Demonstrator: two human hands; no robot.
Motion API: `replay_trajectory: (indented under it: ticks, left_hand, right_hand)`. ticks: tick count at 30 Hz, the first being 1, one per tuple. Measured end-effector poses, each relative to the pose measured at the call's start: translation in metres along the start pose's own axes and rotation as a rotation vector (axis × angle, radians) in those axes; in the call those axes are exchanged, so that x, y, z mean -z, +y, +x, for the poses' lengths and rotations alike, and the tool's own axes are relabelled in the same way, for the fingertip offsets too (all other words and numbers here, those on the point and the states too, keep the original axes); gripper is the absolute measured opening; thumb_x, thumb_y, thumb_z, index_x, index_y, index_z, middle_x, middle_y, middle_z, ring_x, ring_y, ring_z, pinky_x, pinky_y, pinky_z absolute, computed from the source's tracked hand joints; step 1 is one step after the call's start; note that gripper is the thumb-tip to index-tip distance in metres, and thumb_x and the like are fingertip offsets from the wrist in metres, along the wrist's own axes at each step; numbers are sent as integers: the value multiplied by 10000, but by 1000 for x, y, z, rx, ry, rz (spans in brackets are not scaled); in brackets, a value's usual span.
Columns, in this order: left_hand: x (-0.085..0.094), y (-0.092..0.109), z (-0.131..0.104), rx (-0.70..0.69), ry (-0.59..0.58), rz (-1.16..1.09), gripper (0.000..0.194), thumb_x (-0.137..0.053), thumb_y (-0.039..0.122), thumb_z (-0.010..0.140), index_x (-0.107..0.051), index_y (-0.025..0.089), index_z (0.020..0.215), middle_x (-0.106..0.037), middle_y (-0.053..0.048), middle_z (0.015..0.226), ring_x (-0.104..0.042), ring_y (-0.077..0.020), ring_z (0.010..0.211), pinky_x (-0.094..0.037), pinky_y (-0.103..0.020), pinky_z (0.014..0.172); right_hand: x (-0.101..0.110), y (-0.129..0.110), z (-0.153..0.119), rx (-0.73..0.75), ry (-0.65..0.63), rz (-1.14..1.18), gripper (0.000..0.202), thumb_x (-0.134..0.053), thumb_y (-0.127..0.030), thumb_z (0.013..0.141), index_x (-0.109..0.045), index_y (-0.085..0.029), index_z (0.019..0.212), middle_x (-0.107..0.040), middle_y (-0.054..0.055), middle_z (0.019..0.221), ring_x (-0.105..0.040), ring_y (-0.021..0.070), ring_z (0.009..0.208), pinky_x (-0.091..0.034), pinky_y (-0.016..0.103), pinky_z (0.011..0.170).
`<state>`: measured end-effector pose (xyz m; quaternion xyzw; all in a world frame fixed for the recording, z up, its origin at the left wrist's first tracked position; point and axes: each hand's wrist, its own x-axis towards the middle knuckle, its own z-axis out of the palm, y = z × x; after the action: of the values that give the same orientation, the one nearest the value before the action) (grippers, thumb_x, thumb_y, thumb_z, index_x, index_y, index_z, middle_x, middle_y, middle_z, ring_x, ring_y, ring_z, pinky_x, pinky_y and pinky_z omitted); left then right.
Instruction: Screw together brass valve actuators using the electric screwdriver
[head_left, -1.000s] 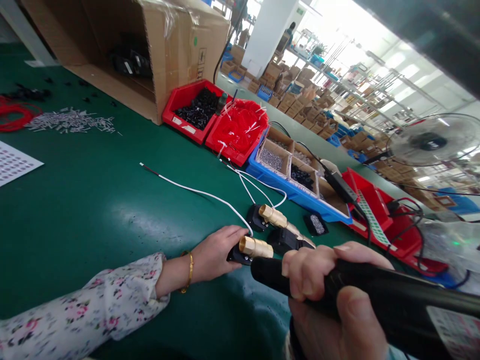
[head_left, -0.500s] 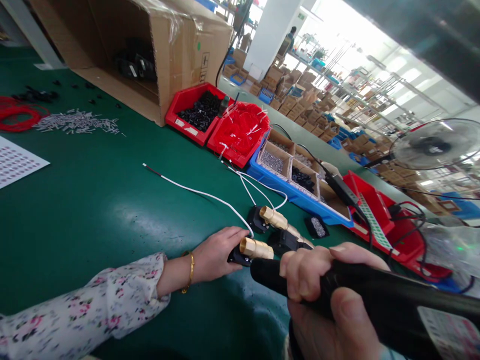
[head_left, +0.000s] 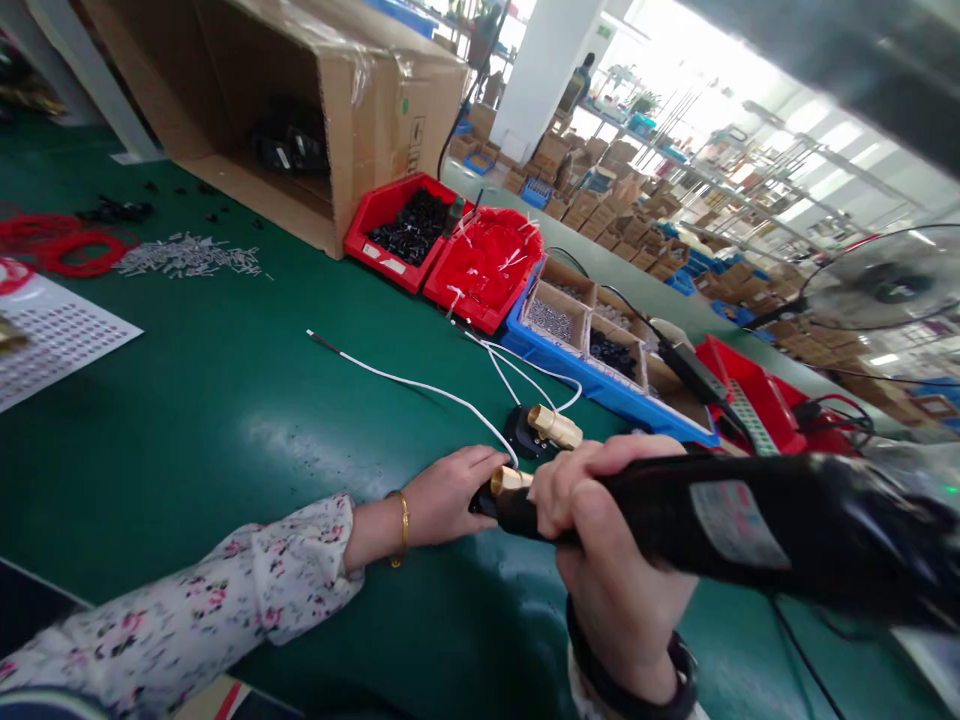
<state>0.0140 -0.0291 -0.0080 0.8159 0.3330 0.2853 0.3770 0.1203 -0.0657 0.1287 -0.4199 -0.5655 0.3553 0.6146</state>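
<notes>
My left hand (head_left: 454, 497) lies low on the table, its fingers closed around the black base of a brass valve fitting (head_left: 511, 480). A white cable (head_left: 427, 387) runs from that piece to the left. In my right hand (head_left: 611, 525) is a black electric screwdriver (head_left: 739, 510) with a label on its body. Its front end sits right beside the brass fitting, and the bit's tip is hidden. Just beyond, a second brass fitting (head_left: 555, 427) rests on a black base (head_left: 521, 432) with white wires attached.
Along the back stand red bins (head_left: 386, 265), a blue divided tray (head_left: 600, 375) of small parts and a big cardboard box (head_left: 390, 120). Loose grey pins (head_left: 191, 257), red wire coils (head_left: 82, 252) and a printed sheet (head_left: 67, 335) lie left. A fan (head_left: 892, 285) is at right.
The screwdriver has swung more level, and my right hand has moved left and up, its front end now overlapping the held brass fitting. My left hand keeps its hold. The view has shifted slightly.
</notes>
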Motion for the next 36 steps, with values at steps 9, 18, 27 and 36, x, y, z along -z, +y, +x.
replay_trajectory:
  ticks: [9, 18, 27, 36]
  left_hand:
    - [-5, 26, -33, 196, -74, -50, 705, -752, 102, 652, -450, 239, 1275, -540, -55, 1284, -512, -222, 1192, -429, -365, 1050]
    - [-17, 12, -50, 61, -36, 112, 884, -768, 60, 616, -343, 319, 1346, -557, -42, 1301, -567, -223, 1165, -493, -357, 1004]
    - [-15, 13, -49, 13, -8, 176, 890, -798, 83, 595, -368, 300, 1343, -580, -48, 1275, -593, -217, 1134, -502, -337, 979]
    - [-13, 16, -49, 74, -35, 59, 804, -743, 111, 662, -392, 315, 1356, -558, -40, 1302, -562, -223, 1173, -485, -351, 1012]
  right_hand:
    - [63, -58, 1, 209, 264, 188, 229, -583, -325, 892, -505, -211, 1075, -445, -57, 559, -374, 85, 432, -384, 256, 452]
    - [50, -21, -9, 59, 299, 67, 267, -620, -342, 877, -459, -215, 1047, -510, -51, 618, -479, 92, 498, -395, 245, 496]
    - [51, -17, -9, 12, 269, 29, 280, -631, -377, 874, -464, -226, 1041, -504, -54, 608, -450, 83, 468, -398, 245, 483]
    - [47, -13, -10, 17, 273, -29, 262, -619, -377, 880, -471, -233, 1042, -513, -50, 605, -454, 94, 456, -412, 259, 475]
